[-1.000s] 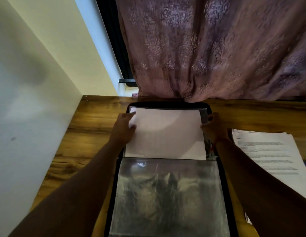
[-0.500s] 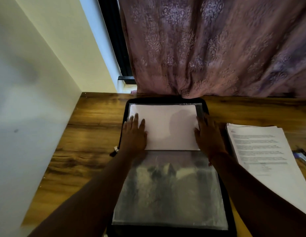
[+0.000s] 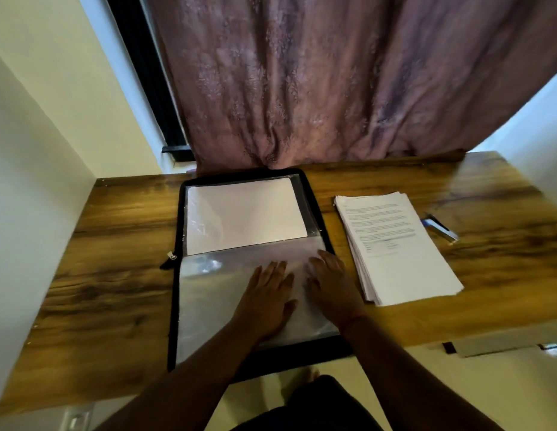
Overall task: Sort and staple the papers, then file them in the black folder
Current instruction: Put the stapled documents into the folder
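The black folder (image 3: pixel 174 293) lies open on the wooden desk (image 3: pixel 115 244), its far half holding a white sheet (image 3: pixel 244 214) tucked inside a clear plastic sleeve (image 3: pixel 313 225), its near half covered by another glossy sleeve (image 3: pixel 205 306). Both hands lie flat on that near sleeve with fingers straight and spread, the left hand (image 3: pixel 266 301) just beside the right hand (image 3: pixel 333 286), gripping nothing. To the right of the folder, apart from it, sits a stack of printed papers (image 3: pixel 395 247), and beyond the stack lies a stapler (image 3: pixel 440 227), in front of a mauve curtain (image 3: pixel 333 82).
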`<state>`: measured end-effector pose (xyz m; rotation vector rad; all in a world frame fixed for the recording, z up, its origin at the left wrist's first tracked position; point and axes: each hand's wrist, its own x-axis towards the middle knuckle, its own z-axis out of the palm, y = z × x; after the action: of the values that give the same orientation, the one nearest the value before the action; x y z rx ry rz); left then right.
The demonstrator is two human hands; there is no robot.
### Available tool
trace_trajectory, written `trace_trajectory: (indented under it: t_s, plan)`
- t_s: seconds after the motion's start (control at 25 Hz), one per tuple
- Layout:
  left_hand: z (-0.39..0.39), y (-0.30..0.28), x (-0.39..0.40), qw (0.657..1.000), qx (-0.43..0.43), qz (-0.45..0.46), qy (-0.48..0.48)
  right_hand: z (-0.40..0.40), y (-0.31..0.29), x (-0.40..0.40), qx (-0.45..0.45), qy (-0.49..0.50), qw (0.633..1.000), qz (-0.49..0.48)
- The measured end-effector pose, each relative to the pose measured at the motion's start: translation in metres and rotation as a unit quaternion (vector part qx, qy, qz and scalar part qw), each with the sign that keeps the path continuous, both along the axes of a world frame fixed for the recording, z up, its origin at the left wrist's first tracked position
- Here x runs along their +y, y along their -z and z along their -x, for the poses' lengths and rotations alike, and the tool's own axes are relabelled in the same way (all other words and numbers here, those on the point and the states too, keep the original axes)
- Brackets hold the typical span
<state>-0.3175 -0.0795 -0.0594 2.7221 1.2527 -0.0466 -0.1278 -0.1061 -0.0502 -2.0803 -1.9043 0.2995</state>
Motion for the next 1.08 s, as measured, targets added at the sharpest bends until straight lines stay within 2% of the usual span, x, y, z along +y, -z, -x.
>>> trace_trajectory:
  t_s: [0.08,0.16,0.36,0.48,0.6,0.72,0.92,1.08]
  plan:
    - [-0.018,-0.008,-0.004,0.999,-0.033,0.007,0.001,-0.025,-0.004,-0.009,0.02,0.031,0.999,-0.02]
    - [-0.043,-0.016,-0.006,0.995,-0.077,0.059,-0.038,-0.053,-0.009,-0.014,0.022,0.064,0.997,-0.036]
    - [-0.131,-0.039,-0.005,0.951,-0.209,0.168,-0.154,-0.115,-0.019,-0.011,0.065,0.09,0.994,-0.018]
    - [-0.18,-0.041,-0.002,0.937,-0.206,0.192,-0.208,-0.171,-0.015,-0.009,0.022,0.138,0.99,0.013]
    - [-0.211,-0.032,0.004,0.926,-0.181,0.179,-0.279,-0.228,-0.006,-0.011,-0.005,0.211,0.974,0.086]
    - [-0.229,-0.026,0.001,0.919,-0.148,0.156,-0.331,-0.261,0.0,-0.003,0.074,0.226,0.962,0.132]
    - [-0.236,-0.027,-0.008,0.91,-0.157,0.108,-0.368,-0.271,0.002,0.005,0.148,0.214,0.962,0.082]
    - [-0.24,-0.03,-0.007,0.906,-0.161,0.071,-0.386,-0.271,-0.001,0.008,0.238,0.222,0.944,0.056]
